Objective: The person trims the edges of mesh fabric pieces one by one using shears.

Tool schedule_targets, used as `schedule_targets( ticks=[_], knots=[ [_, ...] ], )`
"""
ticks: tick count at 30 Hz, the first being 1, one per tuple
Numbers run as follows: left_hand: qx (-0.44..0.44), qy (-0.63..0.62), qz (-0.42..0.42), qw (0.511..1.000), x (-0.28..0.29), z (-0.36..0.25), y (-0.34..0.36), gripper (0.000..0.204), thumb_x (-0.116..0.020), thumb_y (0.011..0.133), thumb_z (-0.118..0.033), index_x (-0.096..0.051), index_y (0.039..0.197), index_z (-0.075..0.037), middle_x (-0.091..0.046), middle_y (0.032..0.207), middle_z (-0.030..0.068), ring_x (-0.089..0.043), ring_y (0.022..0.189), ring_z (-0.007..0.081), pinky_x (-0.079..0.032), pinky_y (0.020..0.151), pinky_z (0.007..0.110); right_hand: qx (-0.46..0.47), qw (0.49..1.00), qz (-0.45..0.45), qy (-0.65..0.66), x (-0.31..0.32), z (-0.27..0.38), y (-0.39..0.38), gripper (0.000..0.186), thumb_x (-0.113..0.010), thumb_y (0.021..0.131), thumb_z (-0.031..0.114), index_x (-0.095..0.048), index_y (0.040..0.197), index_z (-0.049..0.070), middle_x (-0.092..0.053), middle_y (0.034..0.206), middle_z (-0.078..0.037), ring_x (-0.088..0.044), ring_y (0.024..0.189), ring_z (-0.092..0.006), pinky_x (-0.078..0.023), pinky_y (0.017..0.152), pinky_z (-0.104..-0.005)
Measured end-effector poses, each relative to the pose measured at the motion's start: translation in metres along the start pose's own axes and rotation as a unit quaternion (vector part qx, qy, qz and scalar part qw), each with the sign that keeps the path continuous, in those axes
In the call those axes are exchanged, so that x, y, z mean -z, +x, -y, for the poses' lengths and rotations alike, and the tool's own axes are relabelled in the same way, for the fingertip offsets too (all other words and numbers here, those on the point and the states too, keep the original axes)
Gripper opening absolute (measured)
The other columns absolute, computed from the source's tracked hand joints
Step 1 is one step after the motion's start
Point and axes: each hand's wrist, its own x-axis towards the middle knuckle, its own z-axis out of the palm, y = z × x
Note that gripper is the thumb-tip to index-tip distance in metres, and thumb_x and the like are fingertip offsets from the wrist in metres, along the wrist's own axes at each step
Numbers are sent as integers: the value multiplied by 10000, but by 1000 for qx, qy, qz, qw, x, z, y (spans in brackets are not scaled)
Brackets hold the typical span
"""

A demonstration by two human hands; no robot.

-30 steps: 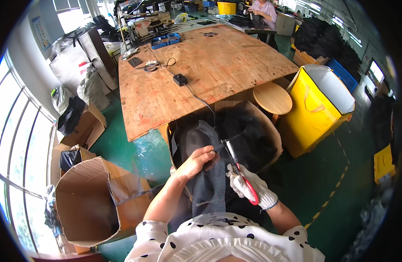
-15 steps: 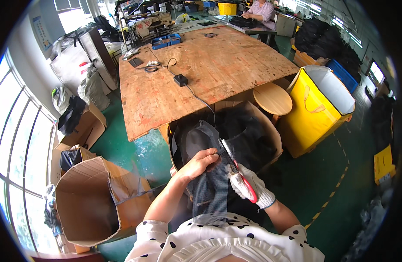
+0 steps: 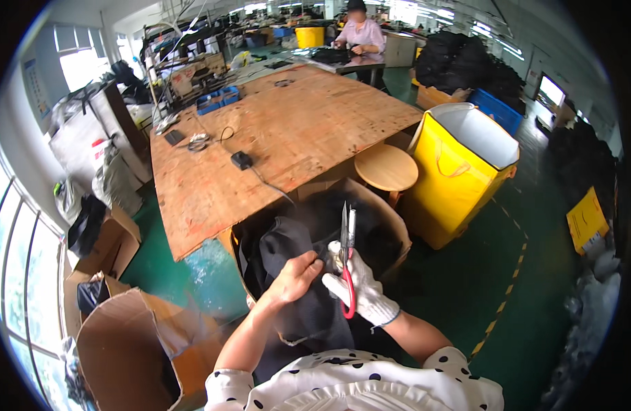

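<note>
My left hand (image 3: pixel 296 277) is bare and closed, its fingers pinching an edge of black mesh-like fabric (image 3: pixel 286 238). My right hand (image 3: pixel 365 291) wears a white knit glove and grips a pair of scissors (image 3: pixel 349 294) with red handles, the blades pointing away from me. A short silver rod (image 3: pixel 352 222) lies alongside the blades; what it belongs to I cannot tell. The black fabric hangs from my left hand across my lap and into an open cardboard box (image 3: pixel 399 229) that holds more black material.
Beyond the box stands a wooden table (image 3: pixel 288 130) with a black power adapter (image 3: pixel 241 160) and its cord. To the right are a round stool (image 3: pixel 386 167) and a yellow bag (image 3: pixel 452 178). Another open carton (image 3: pixel 116 342) sits at lower left. A person (image 3: pixel 362 41) works at the back.
The scissors have come away from the fabric edge and now point up beside it. The fabric has slid lower across my lap. The view has shifted to the right and up.
</note>
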Motion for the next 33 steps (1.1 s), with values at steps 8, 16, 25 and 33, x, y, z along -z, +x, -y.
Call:
schedule_targets(
  ticks=[8, 16, 25, 33],
  knots=[
    [-33, 147, 10, 989, 16, -5, -25, 191, -636, 811, -173, -601, 878, 3, -608, 709, 170, -619, 647, 298, -473, 588, 352, -122, 942, -9, 313, 15, -38, 29, 386, -646, 775, 99, -492, 1126, 54, -541, 901, -24, -549, 748, -119, -480, 676, -273],
    [33, 214, -8, 976, 32, 25, -54, 177, -612, 807, -157, -604, 886, 1, -623, 722, 172, -628, 673, 314, -481, 595, 346, -171, 673, -27, 719, 62, -51, 65, 89, -517, 884, 179, -486, 824, 121, -433, 627, 39, -433, 512, -68, -384, 464, -216],
    [-9, 107, -119, 987, 5, 36, -42, 207, -583, 857, -178, -549, 881, 25, -602, 673, 150, -575, 596, 180, -454, 572, 325, -20, 974, -228, -1, 78, 1, 51, 212, -587, 794, 79, -533, 999, 94, -540, 764, 6, -556, 683, -134, -479, 640, -249],
    [-92, 213, -48, 971, 31, -32, 3, 146, -653, 758, -58, -641, 888, 7, -605, 753, 147, -611, 693, 272, -473, 628, 319, 13, 752, 13, 659, 117, -49, 55, 315, -496, 849, 21, -439, 1152, 86, -494, 781, -13, -494, 502, -116, -443, 436, -256]
  ],
)
